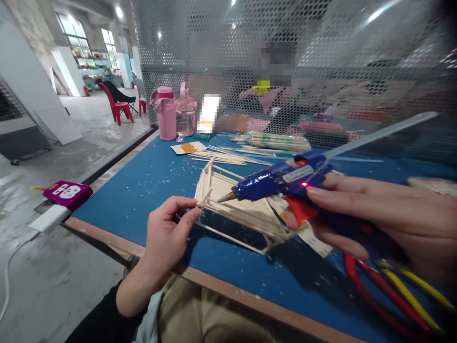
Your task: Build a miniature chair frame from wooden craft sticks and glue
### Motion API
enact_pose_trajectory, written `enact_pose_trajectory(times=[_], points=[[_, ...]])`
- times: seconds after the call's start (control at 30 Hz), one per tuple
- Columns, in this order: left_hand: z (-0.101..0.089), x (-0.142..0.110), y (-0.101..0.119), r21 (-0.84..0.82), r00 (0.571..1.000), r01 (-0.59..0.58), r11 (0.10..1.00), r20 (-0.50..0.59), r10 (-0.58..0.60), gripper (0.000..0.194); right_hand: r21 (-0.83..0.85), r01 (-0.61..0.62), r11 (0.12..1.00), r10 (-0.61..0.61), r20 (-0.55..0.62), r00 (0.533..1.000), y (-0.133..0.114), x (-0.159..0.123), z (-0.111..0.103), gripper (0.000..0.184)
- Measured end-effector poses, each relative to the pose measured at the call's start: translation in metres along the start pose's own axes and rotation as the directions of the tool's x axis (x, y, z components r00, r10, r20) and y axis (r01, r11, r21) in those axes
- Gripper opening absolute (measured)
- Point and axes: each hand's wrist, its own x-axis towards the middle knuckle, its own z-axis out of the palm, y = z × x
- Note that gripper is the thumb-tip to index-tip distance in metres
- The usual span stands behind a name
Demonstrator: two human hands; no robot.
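My right hand (371, 214) grips a blue hot glue gun (282, 180) with a red trigger, its red light on and a clear glue stick (382, 133) poking out the back. The gun's metal tip points left at a frame built of thin wooden sticks (246, 209) lying on the blue table (143, 190). My left hand (167, 233) pinches the left corner of that stick frame between thumb and fingers.
Loose sticks (221, 156) and a bundled pack (278, 141) lie further back, beside a pink jug (166, 113) and a pink bottle (185, 114). A perforated screen (321, 57) backs the table, a person behind it. A purple power strip (67, 193) sits left; coloured cables (389, 290) lower right.
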Motion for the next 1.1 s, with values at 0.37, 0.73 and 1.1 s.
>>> enact_pose_trajectory(times=[0.37,0.73,1.1], points=[[0.001,-0.001,-0.001,0.008,0.999,-0.012,1.0,-0.03,0.012,0.009,0.26,-0.217,0.941,0.141,0.279,0.95,0.001,0.011,0.007,0.035],[0.003,-0.001,-0.003,-0.047,0.999,-0.03,0.998,-0.042,0.028,0.009,0.229,-0.179,0.957,0.082,0.379,0.922,-0.002,0.014,0.011,0.044],[0.003,0.0,-0.003,-0.052,0.999,-0.028,0.998,-0.032,0.026,0.008,0.245,-0.194,0.95,0.085,0.395,0.915,-0.006,0.013,0.013,0.046]])
